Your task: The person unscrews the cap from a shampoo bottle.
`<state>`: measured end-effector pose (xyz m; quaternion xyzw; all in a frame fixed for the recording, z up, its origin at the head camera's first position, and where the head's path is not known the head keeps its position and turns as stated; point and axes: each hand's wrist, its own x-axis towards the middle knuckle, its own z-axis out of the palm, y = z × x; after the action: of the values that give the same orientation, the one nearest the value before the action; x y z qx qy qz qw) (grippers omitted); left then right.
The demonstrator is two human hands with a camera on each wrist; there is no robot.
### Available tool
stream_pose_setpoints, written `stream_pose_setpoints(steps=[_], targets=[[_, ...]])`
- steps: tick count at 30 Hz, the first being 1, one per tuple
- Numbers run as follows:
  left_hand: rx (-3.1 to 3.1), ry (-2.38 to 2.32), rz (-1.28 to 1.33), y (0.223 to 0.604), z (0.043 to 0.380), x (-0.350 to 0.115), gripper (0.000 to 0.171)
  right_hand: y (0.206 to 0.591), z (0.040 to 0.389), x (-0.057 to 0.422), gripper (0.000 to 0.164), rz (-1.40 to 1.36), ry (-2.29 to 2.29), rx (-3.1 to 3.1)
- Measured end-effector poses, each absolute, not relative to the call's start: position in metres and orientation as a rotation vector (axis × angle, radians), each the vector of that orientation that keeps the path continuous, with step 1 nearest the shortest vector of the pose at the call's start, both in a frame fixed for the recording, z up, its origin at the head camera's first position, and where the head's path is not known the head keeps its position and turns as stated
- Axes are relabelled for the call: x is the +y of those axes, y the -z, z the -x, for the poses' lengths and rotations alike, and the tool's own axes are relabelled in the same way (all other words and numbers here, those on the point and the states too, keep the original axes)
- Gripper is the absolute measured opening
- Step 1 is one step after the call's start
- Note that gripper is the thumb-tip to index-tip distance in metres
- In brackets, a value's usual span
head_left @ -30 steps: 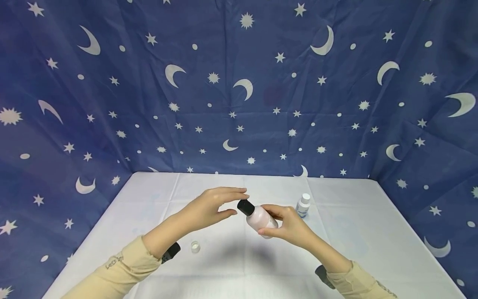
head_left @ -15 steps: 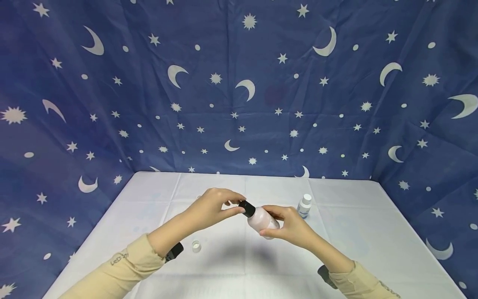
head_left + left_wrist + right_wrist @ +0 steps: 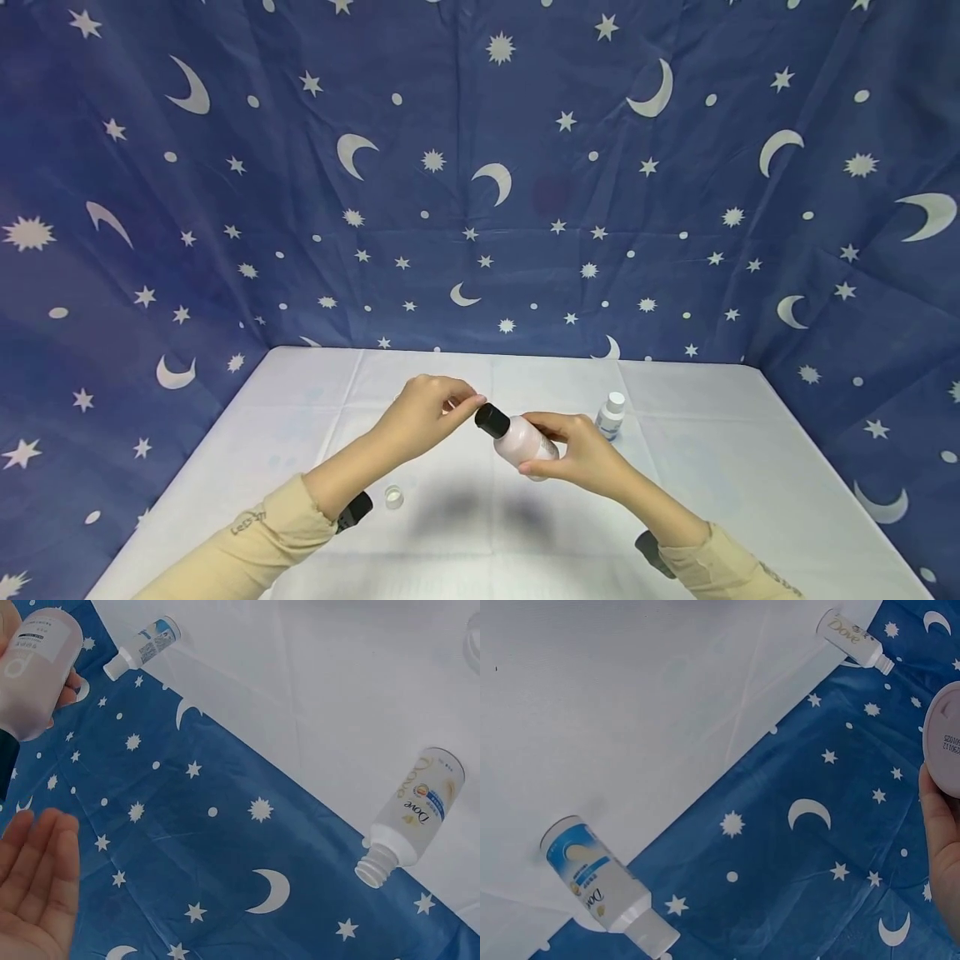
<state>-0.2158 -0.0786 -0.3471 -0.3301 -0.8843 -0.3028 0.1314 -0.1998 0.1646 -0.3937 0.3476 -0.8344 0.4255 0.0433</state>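
My right hand grips a pale pink bottle with a black cap, held tilted above the table, cap toward upper left. Its round base shows in the right wrist view. My left hand is at the cap's outer end, thumb and fingertips near each other in the head view. In the left wrist view its fingers are straight, with a gap between them and the cap. Whether the thumb touches the cap is unclear.
A capped white Dove bottle stands at the right of the white-covered table. An uncapped Dove bottle stands behind my left hand. A small round whitish cap lies front left. A blue star-patterned cloth hangs behind.
My left fingers closed over the black cap half a second ago and have since slid off toward its outer end. The right hand keeps its grip on the bottle, almost still.
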Motion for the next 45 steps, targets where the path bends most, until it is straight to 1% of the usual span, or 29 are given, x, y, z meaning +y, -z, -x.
stream_pose_setpoints(steps=[2,6,11,16,21,30,36,40,43,45], targets=[[-2.552,0.905,0.986,0.347,0.216,-0.081,0.017,0.394,0.2,0.165,0.05,-1.059,-1.307,-2.556],[-2.482,0.943,1.141,0.348,0.217,-0.084,0.027,0.395,0.2,0.166,0.05,-1.057,-1.304,-2.564],[-2.272,0.764,1.357,0.351,0.216,-0.085,0.032,0.395,0.201,0.167,0.05,-1.07,-1.294,-2.562],[-2.182,0.639,1.424,0.353,0.215,-0.084,0.034,0.394,0.201,0.167,0.05,-1.065,-1.3,-2.568],[-2.27,0.655,1.36,0.352,0.214,-0.08,0.029,0.395,0.2,0.167,0.049,-1.067,-1.285,-2.568],[-2.437,0.784,1.075,0.355,0.211,-0.071,0.018,0.394,0.199,0.165,0.05,-1.083,-1.278,-2.57],[-2.543,0.84,0.911,0.356,0.211,-0.067,0.029,0.396,0.199,0.166,0.05,-1.07,-1.282,-2.58],[-2.595,0.899,0.804,0.355,0.211,-0.068,0.027,0.398,0.2,0.166,0.049,-1.072,-1.288,-2.558],[-2.575,0.939,0.841,0.356,0.212,-0.072,0.029,0.398,0.201,0.166,0.048,-1.075,-1.283,-2.549],[-2.523,0.958,0.948,0.357,0.213,-0.075,0.034,0.398,0.2,0.167,0.049,-1.069,-1.285,-2.556]])
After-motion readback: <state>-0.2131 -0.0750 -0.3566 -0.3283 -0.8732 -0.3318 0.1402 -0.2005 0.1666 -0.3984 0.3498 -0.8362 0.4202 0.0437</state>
